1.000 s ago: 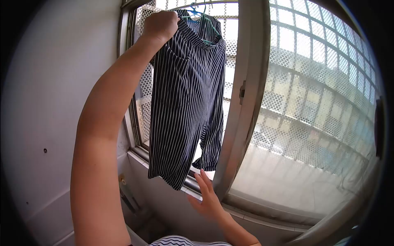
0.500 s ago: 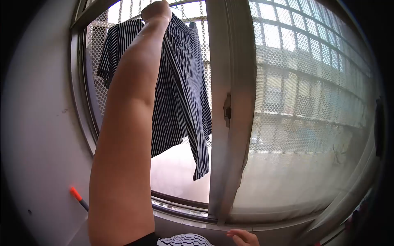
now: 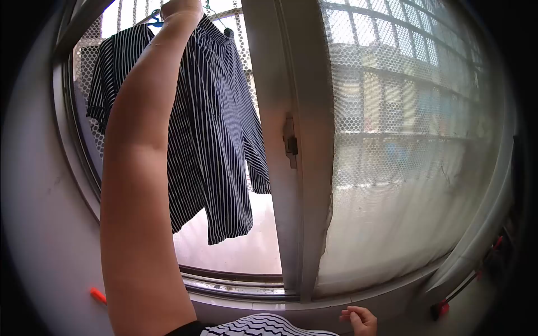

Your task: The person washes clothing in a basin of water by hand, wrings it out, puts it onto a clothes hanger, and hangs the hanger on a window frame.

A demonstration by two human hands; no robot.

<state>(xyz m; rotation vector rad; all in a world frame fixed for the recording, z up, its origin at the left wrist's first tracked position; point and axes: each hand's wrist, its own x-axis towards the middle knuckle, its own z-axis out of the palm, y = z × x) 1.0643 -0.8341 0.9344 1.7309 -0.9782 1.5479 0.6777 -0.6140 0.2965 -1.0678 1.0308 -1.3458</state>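
Observation:
My left arm stretches up through the open part of the window. At the top edge, my left hand (image 3: 182, 7) is closed at a green clothes hanger (image 3: 212, 10); its fingertips are hidden. From this hanger hang dark shorts or trousers with white stripes (image 3: 218, 129), a clip at the waistband. Behind my arm a matching striped short-sleeved shirt (image 3: 106, 73) hangs near a blue hanger (image 3: 157, 19). Low at the right, in front of my striped clothing (image 3: 263, 325), my right hand (image 3: 360, 321) is empty, its fingers loosely bent and apart.
A metal window frame (image 3: 291, 224) with a latch (image 3: 290, 144) stands right of the clothes. Sheer material covers the right pane (image 3: 386, 224). Outside is a perforated security grille (image 3: 88, 61). An orange-tipped stick (image 3: 98, 295) is by the left wall; a red-headed object (image 3: 441, 309) lies lower right.
The view has shifted, so the window and clothes appear farther left. The striped bottoms have turned, showing more of their broad side. My right hand appears slightly farther right and higher.

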